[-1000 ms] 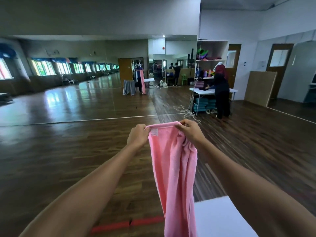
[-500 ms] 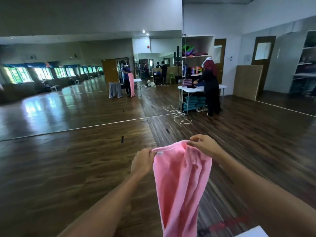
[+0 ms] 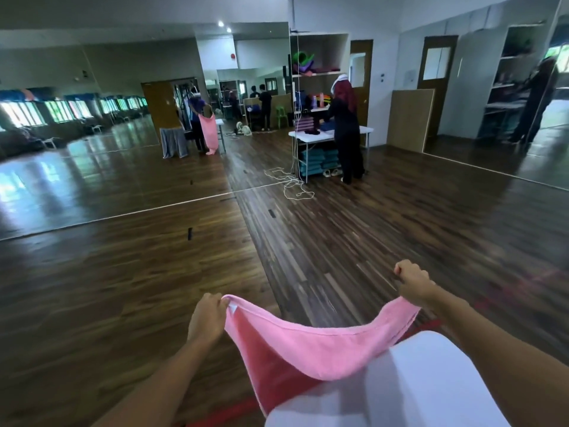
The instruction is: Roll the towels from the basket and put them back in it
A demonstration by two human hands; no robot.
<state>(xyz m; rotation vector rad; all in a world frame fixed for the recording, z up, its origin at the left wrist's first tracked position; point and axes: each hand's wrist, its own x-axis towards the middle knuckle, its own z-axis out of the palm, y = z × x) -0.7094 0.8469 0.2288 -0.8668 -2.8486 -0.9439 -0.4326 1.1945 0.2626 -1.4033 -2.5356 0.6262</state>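
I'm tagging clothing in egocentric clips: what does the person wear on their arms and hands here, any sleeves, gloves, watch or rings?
Nothing shows. The left hand and right hand are ungloved; the left forearm and right forearm are bare to the frame edge, with no sleeve, watch or bracelet. No rings are visible.

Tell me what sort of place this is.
Most likely a dance or exercise studio: a wall mirror spans the left side, the wooden floor is wide, and rolled mats sit on a shelf.
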